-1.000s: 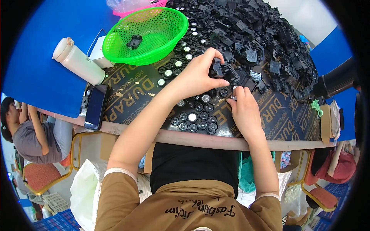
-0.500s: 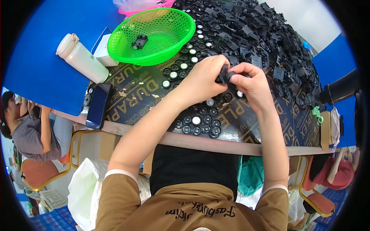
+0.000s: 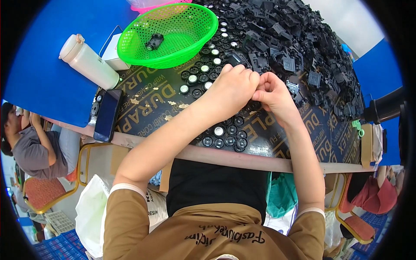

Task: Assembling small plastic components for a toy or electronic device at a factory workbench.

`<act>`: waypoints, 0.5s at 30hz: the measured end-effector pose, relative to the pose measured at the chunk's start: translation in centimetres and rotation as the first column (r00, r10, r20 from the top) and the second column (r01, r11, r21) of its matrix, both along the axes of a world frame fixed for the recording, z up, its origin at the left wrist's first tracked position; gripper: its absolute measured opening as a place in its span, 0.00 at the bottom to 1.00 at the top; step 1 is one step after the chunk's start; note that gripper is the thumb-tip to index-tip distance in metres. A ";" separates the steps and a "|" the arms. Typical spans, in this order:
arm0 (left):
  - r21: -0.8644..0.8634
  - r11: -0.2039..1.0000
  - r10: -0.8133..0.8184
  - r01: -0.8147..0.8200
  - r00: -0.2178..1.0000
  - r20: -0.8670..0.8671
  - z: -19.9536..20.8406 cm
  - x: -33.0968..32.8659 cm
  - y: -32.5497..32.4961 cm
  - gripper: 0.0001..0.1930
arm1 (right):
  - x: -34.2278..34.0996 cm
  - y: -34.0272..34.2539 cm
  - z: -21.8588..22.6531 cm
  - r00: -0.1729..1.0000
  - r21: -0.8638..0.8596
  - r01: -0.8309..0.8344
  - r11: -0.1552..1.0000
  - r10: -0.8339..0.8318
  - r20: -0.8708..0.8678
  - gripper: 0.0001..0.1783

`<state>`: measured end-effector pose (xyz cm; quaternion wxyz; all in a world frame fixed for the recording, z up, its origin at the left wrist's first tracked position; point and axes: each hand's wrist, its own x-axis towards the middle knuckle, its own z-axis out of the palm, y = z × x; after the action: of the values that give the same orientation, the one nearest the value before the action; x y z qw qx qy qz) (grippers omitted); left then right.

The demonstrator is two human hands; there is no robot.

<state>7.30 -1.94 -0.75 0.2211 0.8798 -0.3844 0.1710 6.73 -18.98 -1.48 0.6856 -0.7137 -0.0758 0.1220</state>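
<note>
My left hand (image 3: 238, 91) is closed in a fist over the middle of the table, its knuckles facing away from me. Right against it, my right hand (image 3: 275, 96) pinches with thumb and curled forefinger. The small black plastic part between them is almost wholly covered by the fingers. Below the hands, near the table's front edge, lies a group of small black wheels (image 3: 232, 130), one with a silvery-white centre (image 3: 219, 131). More such wheels (image 3: 192, 79) run up the table beyond my left forearm. A large heap of black plastic parts (image 3: 294, 47) spreads behind and right of my hands.
A green mesh basket (image 3: 169, 60) holds one black assembled piece (image 3: 154, 42). Left of it stand a white bottle (image 3: 89, 63) and a white box (image 3: 113, 54); a phone (image 3: 108, 117) lies by the edge. Green rings (image 3: 358, 128) and a black tube (image 3: 383, 106) are at right.
Both hands have drawn closer together, and the black part that showed between them is now mostly hidden. My view has shifted slightly, so the table items sit a little differently.
</note>
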 end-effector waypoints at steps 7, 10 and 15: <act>-0.597 0.791 -0.221 -0.134 0.848 -0.482 0.3 1.0 -0.1 0.24 | 0.3 1.1 0.7 0.988 0.519 0.097 0.850 -0.020 -0.152 0.07; -0.734 0.612 -0.482 -0.294 0.597 -0.641 0.9 1.1 0.6 0.19 | -0.1 -0.3 0.3 1.000 0.485 -0.001 0.874 -0.014 0.028 0.05; -0.770 0.229 -0.814 -0.595 0.317 -0.487 1.1 1.6 1.5 0.18 | -0.2 0.3 0.7 0.987 0.273 0.044 0.961 -0.083 0.135 0.11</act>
<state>8.87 -0.42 0.31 0.8953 0.3918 -0.0631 -0.2024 6.55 -18.65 -0.77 0.7725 -0.6229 -0.1182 0.0364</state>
